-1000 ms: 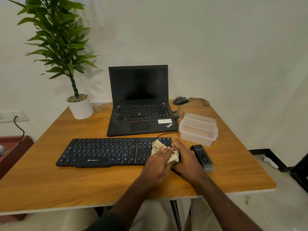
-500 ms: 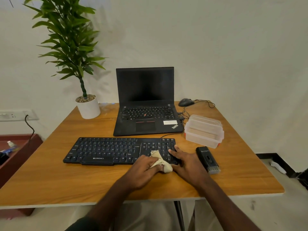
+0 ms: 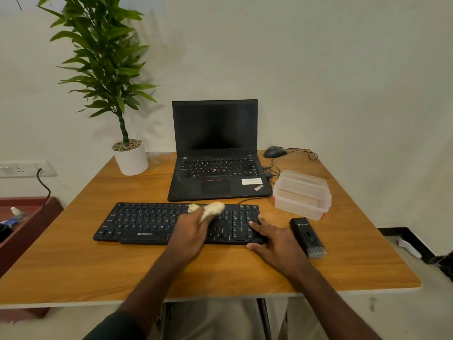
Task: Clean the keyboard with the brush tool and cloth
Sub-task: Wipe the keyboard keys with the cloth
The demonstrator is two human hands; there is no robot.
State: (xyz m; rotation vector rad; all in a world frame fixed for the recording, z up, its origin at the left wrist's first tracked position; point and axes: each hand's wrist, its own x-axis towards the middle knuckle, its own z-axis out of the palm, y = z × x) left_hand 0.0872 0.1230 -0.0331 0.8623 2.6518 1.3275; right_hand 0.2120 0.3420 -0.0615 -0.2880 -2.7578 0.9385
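1. Black plastic, the keyboard (image 3: pixel 147 223) lies across the near middle of the wooden table (image 3: pixel 73 266), in front of the open laptop (image 3: pixel 215 153), with its cable leaving from the back edge.
2. The left hand (image 3: pixel 190 233) is clenched around the pale cloth (image 3: pixel 210 209), which it presses over the upper rows right of centre; both are blurred. A hard or fast pass there could catch a keycap edge and lever it loose, or drag grit across the keys instead of lifting it.
3. The right hand (image 3: pixel 274 241) lies flat and holds nothing, fingers spread on the number pad and thumb at the front edge. If that bracing slackens, the wiping push could slide the keyboard toward the laptop or skew it on the smooth top.
4. The brush tool (image 3: pixel 307 238) lies untouched on the table just beside the right hand, bristle end toward the near edge. A sideways shift of that hand could knock it along the table, and the edge is not far off.
5. A clear lidded container (image 3: pixel 302 195) sits behind the brush tool, near the keyboard's back right corner. A wide sweep to the right could bump it.
6. Whether the cloth is damp I cannot tell. If it is, moisture could seep between the keys.
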